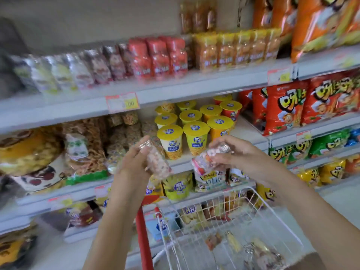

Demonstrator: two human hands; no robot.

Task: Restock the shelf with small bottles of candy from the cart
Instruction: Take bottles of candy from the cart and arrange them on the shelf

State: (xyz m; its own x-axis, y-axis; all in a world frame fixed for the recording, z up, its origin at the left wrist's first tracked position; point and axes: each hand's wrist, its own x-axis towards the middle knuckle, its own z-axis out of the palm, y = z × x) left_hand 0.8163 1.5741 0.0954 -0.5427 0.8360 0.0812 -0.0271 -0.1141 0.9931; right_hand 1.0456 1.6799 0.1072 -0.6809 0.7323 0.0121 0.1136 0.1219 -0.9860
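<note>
L hand (134, 162) curls round a clear candy bottle (158, 164), which sits tilted just right of the palm. R hand (236, 152) pinches a second bottle (204, 159) btwn thumb & fingers, silver cap toward the palm, base pointing left. The two bottles are apart. Yellow-lid cups (171, 141) on the shelf (251, 139) sit just behind both grips. Cart (143, 244) is below the R hand w/ a few blurry bottles (231, 240) inside.

Two forearms are showing bare along their whole visible length, from the lower edge of the view up to the wrists. The left hand (134, 160) and the right hand (239, 152) are going uncovered as well. Both forearms are looking slim, and motion blur is smearing finer detail on the fingers.
</note>
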